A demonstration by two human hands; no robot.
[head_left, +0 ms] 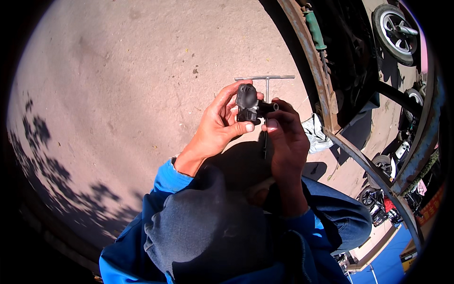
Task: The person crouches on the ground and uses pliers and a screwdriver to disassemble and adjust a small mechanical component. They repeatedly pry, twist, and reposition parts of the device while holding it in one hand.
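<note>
A small black plastic-and-metal part (247,102), with a short tube on its right side, is held up between my hands. My left hand (217,125) grips it from the left with fingers and thumb wrapped around it. My right hand (288,137), partly in shadow, has its fingers curled on the part’s tube side. A metal T-handle tool (265,77) lies just beyond the part; its shaft runs down behind my hands.
A rusty metal frame (354,154) runs along the right, with a green-handled tool (314,28) on it. A wheel (397,33) is at upper right, parked motorbikes (385,189) at far right. A crumpled white bag (316,132) lies right of my hands on the concrete ground (132,85).
</note>
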